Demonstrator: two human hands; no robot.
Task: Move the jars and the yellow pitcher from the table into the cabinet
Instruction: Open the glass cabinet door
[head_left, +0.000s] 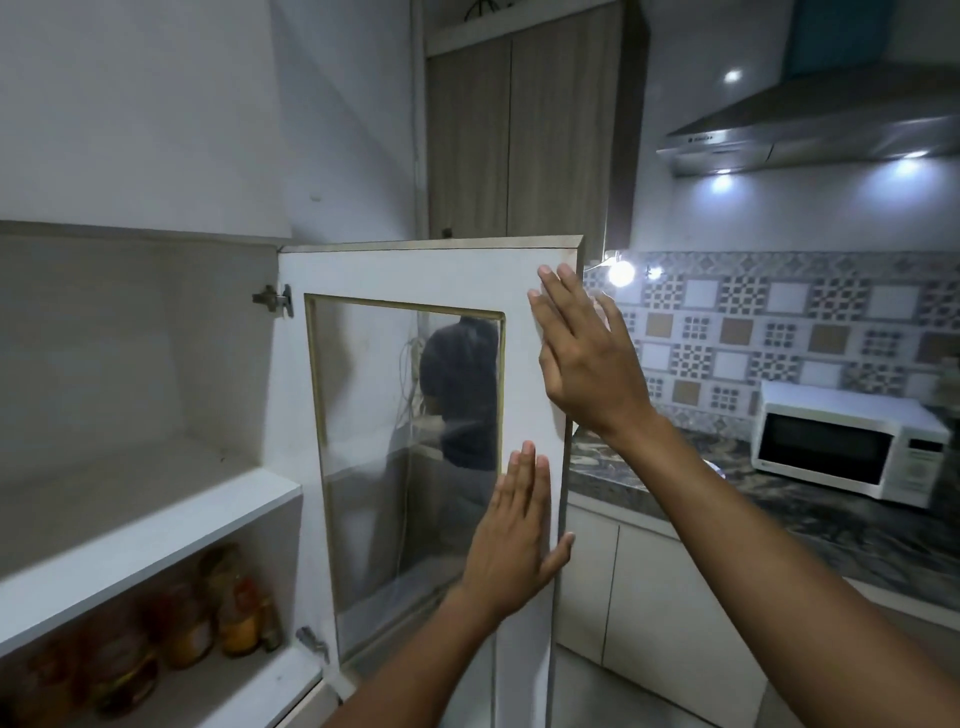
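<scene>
The white cabinet (156, 525) stands open on the left. Its glass-paned door (426, 280) swings out toward me. Several jars (182, 623) with yellow and orange contents sit on the lower shelf, blurred. The upper shelf (130, 483) is bare. My left hand (514, 540) lies flat against the door's lower right edge, fingers spread. My right hand (582, 353) presses flat on the door's upper right edge, fingers apart. Neither hand holds anything. No yellow pitcher and no table are in view.
A dark stone counter (779, 514) runs along the right with a white microwave (847, 441) on it. A steel range hood (810, 124) hangs above. Tall wooden cupboards (519, 130) stand behind the door. White base cabinets (649, 597) sit under the counter.
</scene>
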